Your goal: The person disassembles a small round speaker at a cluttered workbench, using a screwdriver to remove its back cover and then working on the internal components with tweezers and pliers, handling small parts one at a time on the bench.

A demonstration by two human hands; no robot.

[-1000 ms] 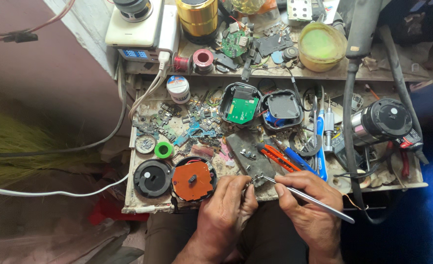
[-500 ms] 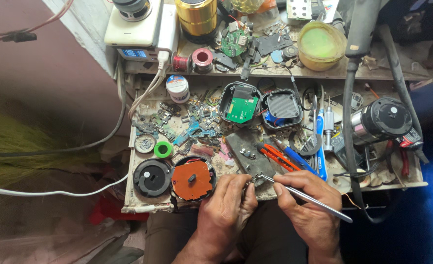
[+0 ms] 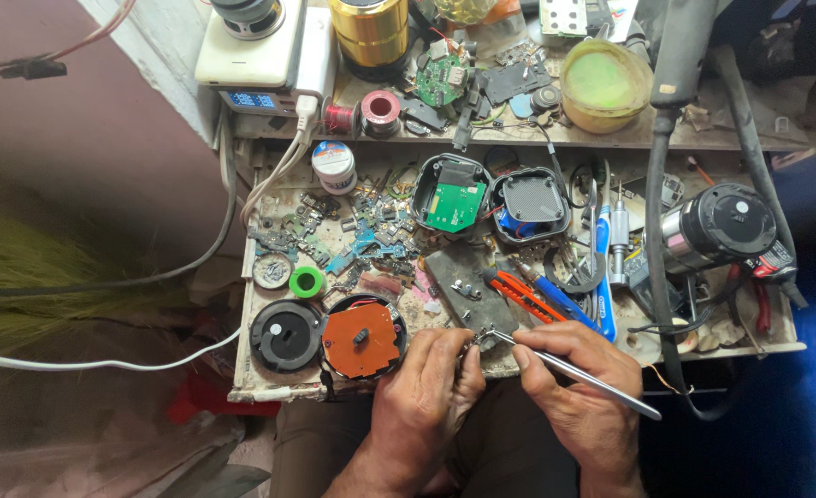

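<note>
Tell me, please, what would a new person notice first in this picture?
At the near edge of the cluttered workbench, the left hand pinches a tiny metal part while the right hand brings metal tweezers to it. Just left sits a round orange circuit board. In the middle lies an opened black casing with a green circuit board.

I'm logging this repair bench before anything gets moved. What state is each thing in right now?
left hand: pinching a small metal part at the table's front edge
right hand: holding tweezers, tips on the part
black device halves: opened, green board exposed
orange disc: lying flat
black disc: lying flat
yellow-green tub: lid on
orange cutter: lying unused
</note>
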